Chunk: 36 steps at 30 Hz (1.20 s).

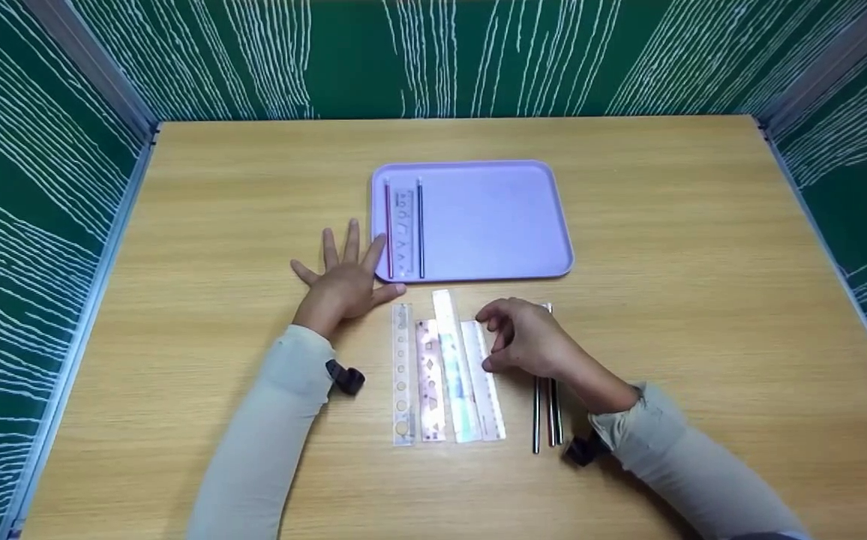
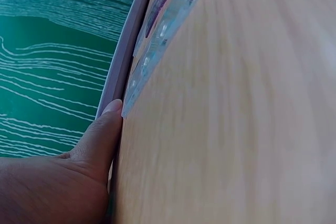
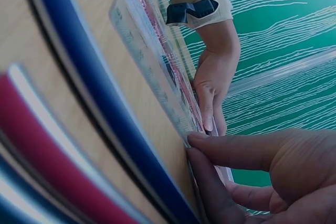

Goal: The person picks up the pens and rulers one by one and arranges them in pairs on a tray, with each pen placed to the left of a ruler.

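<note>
My left hand [image 1: 343, 289] lies with fingers spread at the near left corner of the lilac tray [image 1: 478, 274], its thumb beside the tray's near edge. My right hand [image 1: 527, 337] has curled fingers at the rightmost clear ruler [image 1: 487, 397]; thumb and forefinger [image 3: 226, 148] appear to pinch its edge near the far end. An iridescent ruler [image 1: 456, 382] slants beside it and reaches farther toward the tray. Left of that lie a pink stencil ruler [image 1: 431, 382] and a clear ruler with round holes [image 1: 402, 375].
Inside the tray, on its left, lie a red pencil [image 1: 389, 225], a clear stencil ruler [image 1: 403, 232] and a dark pencil [image 1: 421, 225]. Several shiny pencils [image 1: 536, 420] rest partly under the right wrist; a blue one [image 3: 100, 82] and a red one [image 3: 58, 156] show close up.
</note>
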### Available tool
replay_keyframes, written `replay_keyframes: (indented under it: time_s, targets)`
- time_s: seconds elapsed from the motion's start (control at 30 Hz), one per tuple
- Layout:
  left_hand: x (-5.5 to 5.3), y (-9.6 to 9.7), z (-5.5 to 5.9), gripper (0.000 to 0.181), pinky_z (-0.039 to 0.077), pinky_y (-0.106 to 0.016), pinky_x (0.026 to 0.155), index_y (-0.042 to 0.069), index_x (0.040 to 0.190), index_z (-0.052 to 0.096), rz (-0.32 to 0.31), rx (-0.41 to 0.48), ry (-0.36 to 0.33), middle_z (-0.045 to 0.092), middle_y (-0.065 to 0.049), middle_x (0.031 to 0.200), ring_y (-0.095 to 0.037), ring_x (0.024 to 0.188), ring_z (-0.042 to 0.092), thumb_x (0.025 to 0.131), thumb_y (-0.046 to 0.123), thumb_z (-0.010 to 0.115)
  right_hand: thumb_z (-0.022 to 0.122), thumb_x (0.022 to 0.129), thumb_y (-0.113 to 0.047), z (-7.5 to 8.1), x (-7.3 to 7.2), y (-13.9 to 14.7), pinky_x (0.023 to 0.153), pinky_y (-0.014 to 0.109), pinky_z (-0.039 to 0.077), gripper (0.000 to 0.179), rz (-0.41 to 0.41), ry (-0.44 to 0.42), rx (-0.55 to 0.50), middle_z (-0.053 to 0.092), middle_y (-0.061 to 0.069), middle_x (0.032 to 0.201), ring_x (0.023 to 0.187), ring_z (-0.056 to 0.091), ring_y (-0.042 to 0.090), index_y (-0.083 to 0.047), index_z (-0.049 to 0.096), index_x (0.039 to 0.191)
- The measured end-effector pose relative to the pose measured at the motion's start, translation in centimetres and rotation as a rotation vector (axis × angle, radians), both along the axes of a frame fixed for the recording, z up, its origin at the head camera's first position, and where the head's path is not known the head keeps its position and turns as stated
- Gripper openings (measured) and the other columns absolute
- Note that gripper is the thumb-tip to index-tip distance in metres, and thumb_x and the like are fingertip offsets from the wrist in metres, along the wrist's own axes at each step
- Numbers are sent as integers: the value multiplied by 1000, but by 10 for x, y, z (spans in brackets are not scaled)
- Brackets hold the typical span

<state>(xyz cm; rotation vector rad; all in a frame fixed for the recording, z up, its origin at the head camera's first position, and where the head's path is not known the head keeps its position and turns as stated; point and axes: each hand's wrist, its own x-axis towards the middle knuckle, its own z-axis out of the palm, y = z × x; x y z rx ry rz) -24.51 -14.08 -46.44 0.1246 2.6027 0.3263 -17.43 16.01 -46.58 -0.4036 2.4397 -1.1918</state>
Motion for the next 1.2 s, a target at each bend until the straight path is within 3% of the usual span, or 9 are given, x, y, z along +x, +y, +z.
replay_keyframes:
  time_s: [0.8, 1.07, 1.2]
  targets:
    - [0, 0, -1, 98, -17, -90, 95, 45, 161, -11, 1, -8, -2, -39, -1, 164, -41, 147, -39, 88, 84, 42, 87, 77, -6, 2, 0, -5, 73, 28, 48, 36, -17, -51, 75, 61, 5, 91, 79, 58, 16, -8, 64, 104]
    - [0, 0, -2, 98, -15, -91, 96, 44, 162, -11, -6, 1, 10, -37, -2, 165, -42, 148, -37, 89, 82, 43, 83, 81, -6, 6, 2, -3, 67, 23, 47, 32, -32, -89, -16, 60, 5, 90, 79, 55, 17, -6, 62, 105]
    - [1, 0, -2, 98, -15, -91, 96, 43, 162, -10, -4, 7, 14, -37, -3, 165, -42, 148, -36, 90, 81, 44, 80, 82, -3, 7, 2, 0, 69, 23, 52, 33, -49, -121, -84, 62, 9, 97, 83, 59, 17, -2, 60, 108]
